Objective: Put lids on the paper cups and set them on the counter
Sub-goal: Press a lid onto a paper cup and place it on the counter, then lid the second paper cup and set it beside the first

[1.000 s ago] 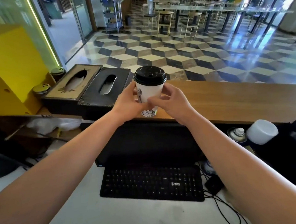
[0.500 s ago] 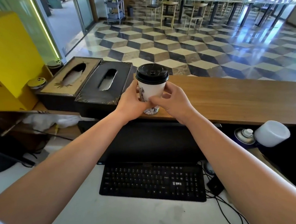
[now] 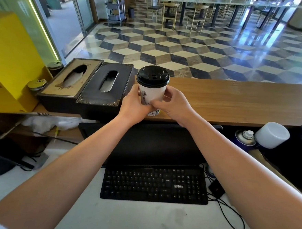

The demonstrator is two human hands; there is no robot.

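Note:
A white paper cup (image 3: 153, 94) with a dark drawing on its side stands upright on the wooden counter (image 3: 235, 99), near its front edge. A black lid (image 3: 153, 76) is seated on the cup's rim. My left hand (image 3: 132, 106) wraps the cup's left side. My right hand (image 3: 174, 104) holds its right side, fingertips meeting the left hand in front of the cup. The cup's lower part is hidden behind my fingers.
Two dark tissue boxes (image 3: 107, 88) sit just left of the cup. A black monitor (image 3: 154, 141) and keyboard (image 3: 154, 185) lie below the counter. A spray can (image 3: 245, 137) and a white container (image 3: 272, 134) rest at the lower right. A yellow cabinet (image 3: 5, 58) stands left.
The cup and both hands hold the same grip; the cup's base has come down to rest on the counter. The camera has tilted down slightly.

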